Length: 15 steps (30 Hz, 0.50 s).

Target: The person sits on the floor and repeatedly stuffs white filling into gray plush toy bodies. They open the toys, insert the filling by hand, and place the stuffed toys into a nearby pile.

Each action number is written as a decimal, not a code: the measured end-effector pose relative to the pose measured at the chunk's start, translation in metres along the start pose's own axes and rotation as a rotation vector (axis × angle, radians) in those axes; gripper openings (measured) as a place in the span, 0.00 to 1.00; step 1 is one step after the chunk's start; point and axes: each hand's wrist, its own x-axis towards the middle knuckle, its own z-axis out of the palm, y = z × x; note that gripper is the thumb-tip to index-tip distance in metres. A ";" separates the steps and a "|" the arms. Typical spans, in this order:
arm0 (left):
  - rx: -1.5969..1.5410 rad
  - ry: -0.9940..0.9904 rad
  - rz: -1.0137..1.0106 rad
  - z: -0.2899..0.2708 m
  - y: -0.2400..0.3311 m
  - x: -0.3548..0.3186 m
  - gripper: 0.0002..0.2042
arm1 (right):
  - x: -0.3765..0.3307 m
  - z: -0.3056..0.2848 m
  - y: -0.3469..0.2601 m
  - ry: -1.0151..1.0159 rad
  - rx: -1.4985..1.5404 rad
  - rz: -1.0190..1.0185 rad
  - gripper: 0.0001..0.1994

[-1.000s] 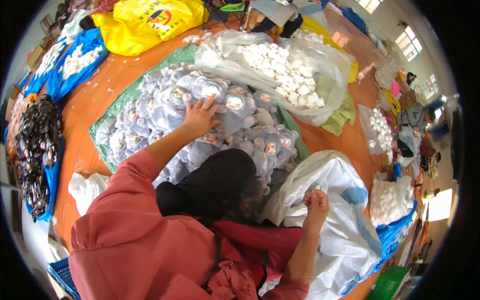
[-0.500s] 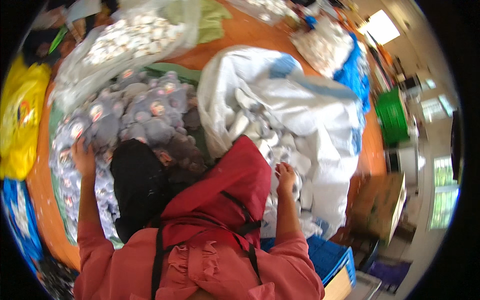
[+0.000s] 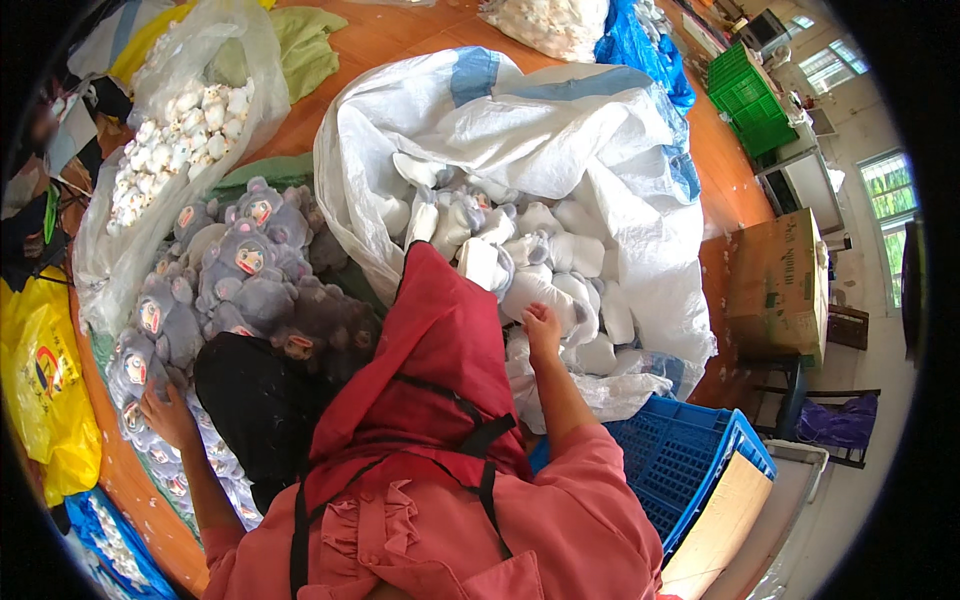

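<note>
My left hand (image 3: 170, 414) rests at the left edge of a heap of grey plush toys (image 3: 245, 258) with small doll-like faces. Its fingers are apart, touching the toy (image 3: 136, 368) nearest to them. On the other side, my right hand (image 3: 543, 328) is over white and grey stuffed plush pieces (image 3: 535, 250) in a big white woven sack (image 3: 640, 225). The fingers there are curled together, and whatever they may hold is too small to make out. Between my arms lie a red apron (image 3: 430, 350) over my lap and a dark trouser leg (image 3: 260, 385).
A clear plastic bag (image 3: 262, 100) of small white stuffed pieces stands beyond the toys. Yellow bags (image 3: 45, 370) are at far left. To the right are a blue crate (image 3: 665, 440), a cardboard box (image 3: 775, 285) and green crates (image 3: 745, 95). The floor (image 3: 400, 35) is orange-brown.
The whole view has shifted and sharpened, so the sack sits further left and higher in it. My left hand stays by the toys at the heap's edge; my right hand stays over the sack.
</note>
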 end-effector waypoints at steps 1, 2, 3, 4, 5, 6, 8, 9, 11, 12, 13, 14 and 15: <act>0.001 0.004 -0.003 -0.001 0.000 0.001 0.20 | 0.008 0.008 -0.004 -0.026 -0.023 -0.060 0.24; 0.002 0.007 -0.006 -0.001 0.001 0.002 0.20 | 0.016 0.016 -0.008 -0.052 -0.045 -0.119 0.24; 0.006 0.012 -0.011 -0.002 0.000 0.002 0.20 | 0.023 0.027 -0.013 -0.037 -0.132 -0.177 0.27; 0.000 0.037 -0.005 -0.005 0.000 0.002 0.20 | 0.030 0.039 -0.021 -0.021 -0.219 -0.237 0.29; -0.006 0.061 0.001 -0.009 0.001 0.001 0.19 | 0.033 0.048 -0.027 -0.005 -0.306 -0.296 0.32; -0.013 0.090 0.004 -0.014 0.004 0.001 0.19 | 0.036 0.055 -0.035 -0.013 -0.430 -0.365 0.35; -0.050 0.110 0.065 -0.028 0.011 0.001 0.19 | 0.039 0.068 -0.049 -0.024 -0.674 -0.501 0.42; -0.093 0.131 0.090 -0.033 0.022 0.005 0.19 | 0.055 0.069 -0.044 -0.057 -0.760 -0.452 0.48; -0.166 0.187 0.156 -0.039 0.038 0.007 0.18 | 0.083 0.078 -0.032 -0.096 -0.915 -0.407 0.51; -0.197 0.217 0.182 -0.044 0.045 0.008 0.18 | 0.090 0.083 -0.031 -0.136 -0.994 -0.386 0.53; -0.279 0.193 0.167 -0.053 0.064 0.009 0.18 | 0.096 0.080 -0.031 -0.171 -1.034 -0.401 0.53; -0.315 0.208 0.158 -0.067 0.067 0.009 0.17 | 0.086 0.099 -0.048 -0.273 -1.107 -0.337 0.52; -0.374 0.216 0.163 -0.074 0.074 0.012 0.17 | 0.084 0.103 -0.059 -0.346 -1.164 -0.265 0.51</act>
